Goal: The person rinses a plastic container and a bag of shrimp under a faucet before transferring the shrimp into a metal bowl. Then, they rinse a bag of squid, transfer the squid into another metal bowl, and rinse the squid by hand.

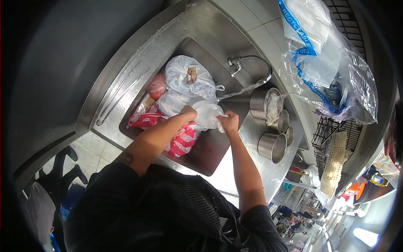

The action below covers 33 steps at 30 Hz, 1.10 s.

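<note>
Over the steel sink [210, 161], my left hand [189, 114] is closed on one side of a white plastic bag [206, 113]. My right hand [228, 122] pinches the same bag's other side, so it is stretched between them. What the bag holds, if anything, I cannot make out. Just beyond lies a full white bag [189, 75] with something brown showing at its top. Red-and-white bags [184, 140] sit below my left forearm, and a reddish bundle [158, 86] rests by the sink's left wall. Water runs from the curved faucet [256, 59] beside the bags.
Steel pots [272, 147] stand on the counter right of the sink, one with a plastic bag [275, 107] on it. A large clear bag [331, 63] hangs by a black wire rack [350, 25] at upper right. At lower left, a person's dark-clothed legs [58, 176] are near the sink.
</note>
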Motion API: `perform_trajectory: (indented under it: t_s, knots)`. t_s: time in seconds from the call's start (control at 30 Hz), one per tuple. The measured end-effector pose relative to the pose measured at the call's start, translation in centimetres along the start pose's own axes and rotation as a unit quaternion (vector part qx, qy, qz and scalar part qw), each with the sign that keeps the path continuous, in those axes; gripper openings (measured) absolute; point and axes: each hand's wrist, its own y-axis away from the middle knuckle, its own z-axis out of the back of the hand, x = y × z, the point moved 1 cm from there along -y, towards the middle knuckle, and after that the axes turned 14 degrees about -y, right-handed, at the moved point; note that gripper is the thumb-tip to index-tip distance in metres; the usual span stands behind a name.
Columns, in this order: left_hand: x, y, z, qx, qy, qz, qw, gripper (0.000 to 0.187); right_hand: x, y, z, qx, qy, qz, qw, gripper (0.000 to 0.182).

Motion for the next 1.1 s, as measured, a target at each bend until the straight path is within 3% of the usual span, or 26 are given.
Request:
perform_trajectory:
  t_s: [0.13, 0.2, 0.23, 0.3, 0.53, 0.63, 0.87, 0.93, 1.1]
  knots:
    - [-0.1, 0.2, 0.1, -0.008, -0.003, 0.002, 1.0, 0.03, -2.2, -0.5, 0.0, 0.034, -0.083, 0.009, 0.996, 0.011]
    - [0.1, 0.0, 0.1, 0.015, -0.001, -0.011, 1.0, 0.032, -2.9, -0.3, 0.0, 0.033, -0.036, 0.08, 0.996, 0.025]
    - [0.1, 0.0, 0.1, 0.015, -0.001, -0.01, 1.0, 0.032, -2.9, -0.1, 0.0, 0.035, -0.036, 0.08, 0.996, 0.025]
    - [0.2, -0.2, -0.1, 0.002, 0.006, -0.007, 1.0, 0.039, -2.8, 0.4, 0.0, 0.006, -0.024, 0.187, 0.982, 0.025]
    - [0.8, -1.8, -0.5, 0.005, 0.002, -0.002, 1.0, 0.046, -1.7, 1.3, -0.8, -0.042, 0.045, 0.158, 0.986, 0.028]
    - [0.5, -1.0, -0.3, 0.007, 0.011, -0.017, 1.0, 0.039, -1.0, 1.0, -1.5, -0.023, 0.081, 0.18, 0.98, 0.031]
    - [0.2, -0.6, 0.4, 0.009, 0.023, 0.0, 1.0, 0.027, -1.0, -0.4, -4.7, 0.128, 0.151, 0.226, 0.954, 0.034]
    - [0.2, -0.4, 0.9, 0.009, 0.025, -0.003, 1.0, 0.027, -2.2, -1.6, -5.6, 0.16, 0.198, 0.172, 0.952, 0.035]
    - [-0.2, 1.0, 1.2, 0.019, 0.042, 0.002, 0.999, 0.025, -2.7, -1.9, -6.1, 0.151, 0.225, 0.159, 0.949, 0.032]
